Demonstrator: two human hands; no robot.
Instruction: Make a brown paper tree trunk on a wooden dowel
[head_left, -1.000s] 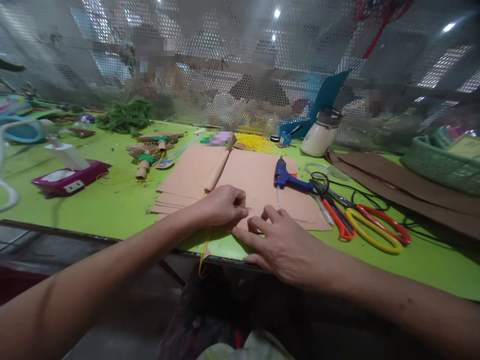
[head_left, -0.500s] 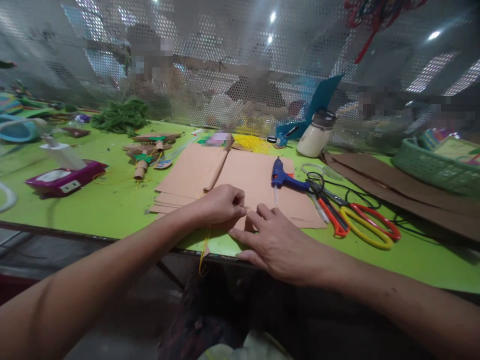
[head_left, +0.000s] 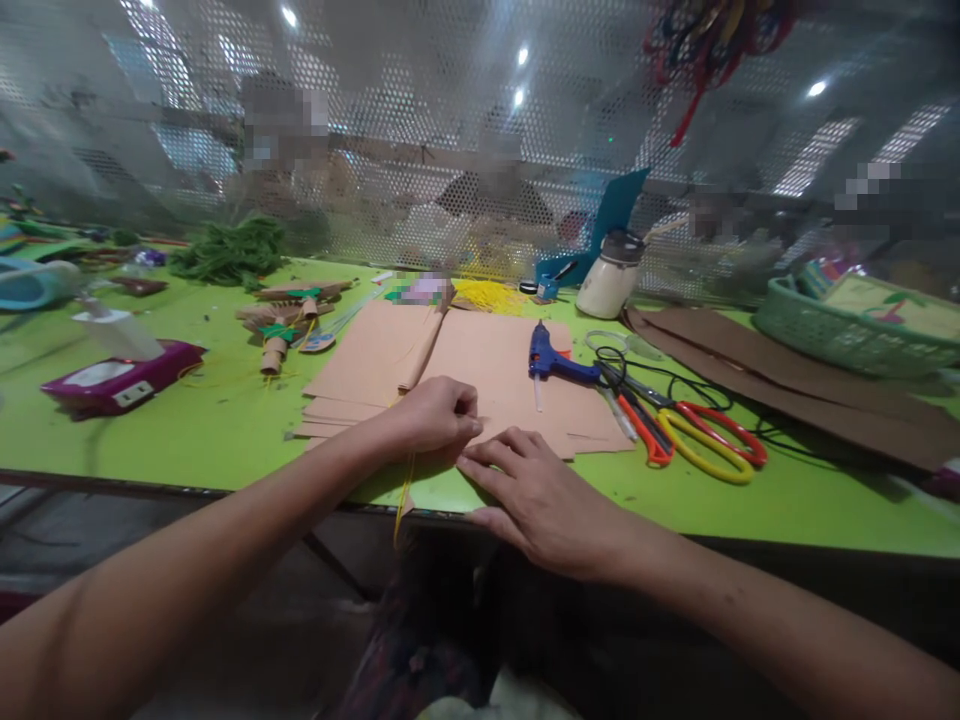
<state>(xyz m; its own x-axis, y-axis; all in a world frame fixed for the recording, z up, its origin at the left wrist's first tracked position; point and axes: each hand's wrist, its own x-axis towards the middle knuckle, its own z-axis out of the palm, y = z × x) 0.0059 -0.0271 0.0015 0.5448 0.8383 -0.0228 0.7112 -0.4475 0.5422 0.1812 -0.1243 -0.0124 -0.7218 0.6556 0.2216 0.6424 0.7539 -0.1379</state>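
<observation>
My left hand is closed in a pinch over the near edge of a stack of light brown paper sheets. Whatever sits between its thumb and forefinger is too small to make out. Just to the right, my right hand lies low on the table with its fingers stretched forward, the tips close to the left fingertips. Beneath my left wrist a yellow string hangs over the table's front edge. On the paper's right side rests a blue glue gun.
Scissors and an orange-handled cutter lie right of the paper. A white jar, brown sheets and a green basket stand beyond. Leftward are a purple power strip and paper figures on the green table.
My view has shifted slightly to the right. The brown paper that showed between my hands is now mostly out of sight, and my right fingers lie a little flatter.
</observation>
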